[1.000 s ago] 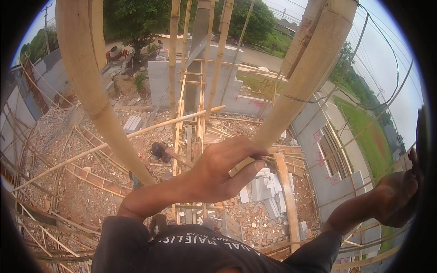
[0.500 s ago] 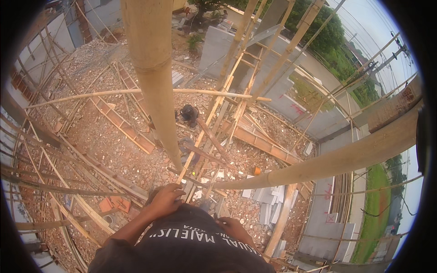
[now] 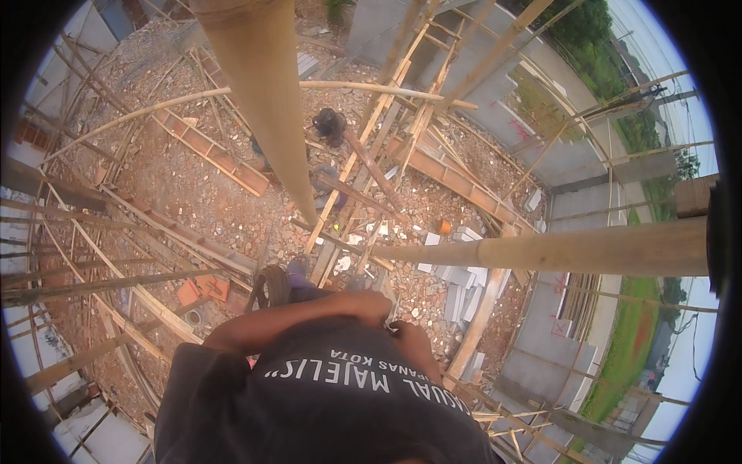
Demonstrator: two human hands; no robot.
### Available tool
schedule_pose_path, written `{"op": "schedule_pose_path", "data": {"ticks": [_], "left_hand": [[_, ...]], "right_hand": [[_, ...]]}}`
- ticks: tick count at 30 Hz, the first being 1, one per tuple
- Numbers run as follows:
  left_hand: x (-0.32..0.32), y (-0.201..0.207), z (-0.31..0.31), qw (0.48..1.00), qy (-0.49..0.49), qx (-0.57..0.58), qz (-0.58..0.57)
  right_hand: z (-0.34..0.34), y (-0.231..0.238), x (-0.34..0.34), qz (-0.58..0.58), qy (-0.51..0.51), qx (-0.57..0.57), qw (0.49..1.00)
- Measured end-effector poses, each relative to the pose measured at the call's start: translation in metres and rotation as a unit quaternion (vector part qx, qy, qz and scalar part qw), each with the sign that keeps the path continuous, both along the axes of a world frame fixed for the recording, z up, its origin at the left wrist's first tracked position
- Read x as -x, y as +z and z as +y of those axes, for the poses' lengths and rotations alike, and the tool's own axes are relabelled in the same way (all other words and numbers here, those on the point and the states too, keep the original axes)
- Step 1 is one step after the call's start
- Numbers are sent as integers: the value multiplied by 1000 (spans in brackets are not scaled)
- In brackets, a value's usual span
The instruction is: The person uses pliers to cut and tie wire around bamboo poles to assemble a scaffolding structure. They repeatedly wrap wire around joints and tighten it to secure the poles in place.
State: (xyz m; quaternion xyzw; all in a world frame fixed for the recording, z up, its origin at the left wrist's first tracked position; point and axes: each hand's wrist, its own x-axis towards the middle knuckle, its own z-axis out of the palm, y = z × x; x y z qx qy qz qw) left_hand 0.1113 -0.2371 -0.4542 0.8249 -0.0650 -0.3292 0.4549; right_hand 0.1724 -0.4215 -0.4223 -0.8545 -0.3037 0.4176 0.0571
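My left hand (image 3: pixel 374 308) is drawn in front of my waist, fingers curled closed. Just beside it my right hand (image 3: pixel 413 341) is also closed, and a small dark-and-light bit (image 3: pixel 395 327) shows at its fingertips. What either hand grips is too small or hidden to name. A brown looped coil (image 3: pixel 271 288) hangs past my left forearm, next to a purple shoe (image 3: pixel 297 272). My dark printed shirt (image 3: pixel 332 394) fills the lower part of the view.
Thick bamboo poles (image 3: pixel 259 93) (image 3: pixel 556 249) rise close by. Far below, a person in a dark cap (image 3: pixel 330 122) stands on rubble among planks. Wooden formwork (image 3: pixel 456 178), pale blocks (image 3: pixel 462 298) and a bamboo ladder (image 3: pixel 433 69) lie or lean there. Grey walls (image 3: pixel 568 216) stand right.
My left hand has moved right across my waist, from the front left to beside my right hand. My view has tilted, and the brown coil and purple shoe now show.
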Motion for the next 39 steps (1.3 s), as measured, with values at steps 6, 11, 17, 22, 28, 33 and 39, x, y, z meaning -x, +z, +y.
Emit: {"op": "schedule_pose_path", "data": {"ticks": [6,11,17,22,28,33,39], "left_hand": [[-5,3,-6,1000,-10,12,11],[-1,18,-13,999,35,-30,-25],[-5,13,-15,999,-26,-25,-26],[-12,-6,-24,997,-38,-62,-40],[-17,14,-19,992,-74,-55,-81],[-54,128,-13,892,-76,200,-399],[-96,204,-66,914,-291,169,-225]], "right_hand": [[-3,16,1,31,-43,6,999],[3,51,7,-43,-63,60,995],[-20,117,-5,23,-139,-24,990],[-45,153,-5,70,-168,-59,982],[-85,234,-9,62,-197,-55,977],[-94,297,-24,-36,-57,-64,996],[-108,337,-47,-47,7,-145,988]]}}
